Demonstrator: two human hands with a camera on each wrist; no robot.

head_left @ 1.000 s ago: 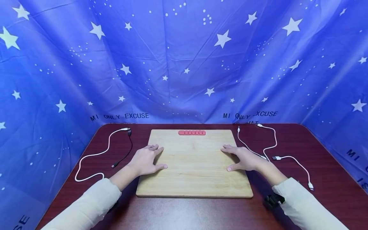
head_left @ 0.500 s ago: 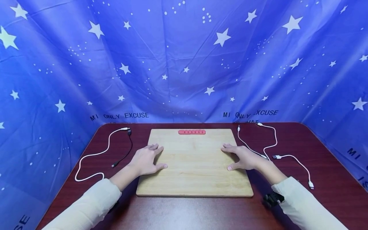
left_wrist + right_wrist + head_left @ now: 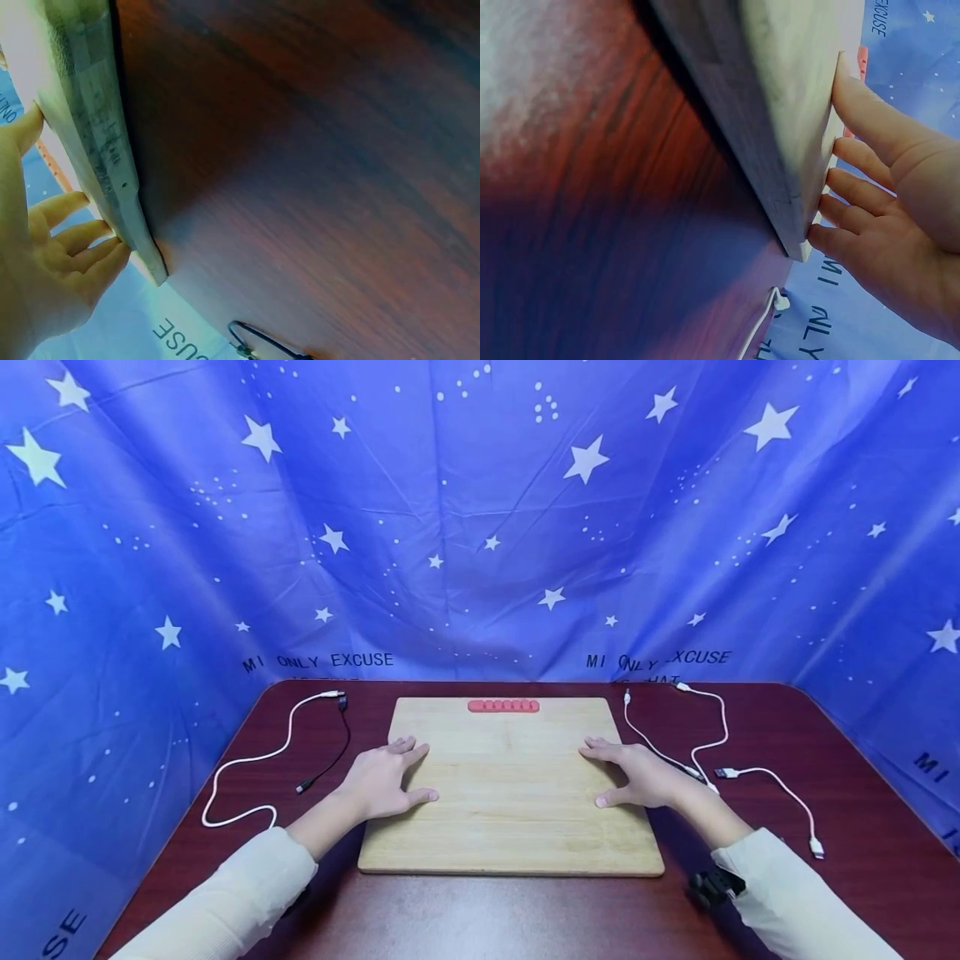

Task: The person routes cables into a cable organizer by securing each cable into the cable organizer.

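Observation:
A light wooden board [image 3: 502, 793] lies flat on the dark red table. My left hand [image 3: 382, 779] rests its spread fingertips on the board's left side, thumb toward the near edge. On the opposite side my right hand [image 3: 641, 774] touches the board the same way. Both wrist views show fingertips on the top face, with the board's side edge [image 3: 105, 127] beside them. A red strip with several notches [image 3: 503, 706] sits along the board's far edge, between and beyond the hands. Neither hand holds anything.
Left of the board lie a white cable [image 3: 247, 761] and a short black cable [image 3: 341, 752]. Several white cables, one with a USB plug [image 3: 726, 773], lie on the right. A blue starry curtain [image 3: 480, 527] stands behind the table [image 3: 480, 918].
Both hands stay where they are on the board. The whole head view shifts slightly; the board, strip and cables keep their places.

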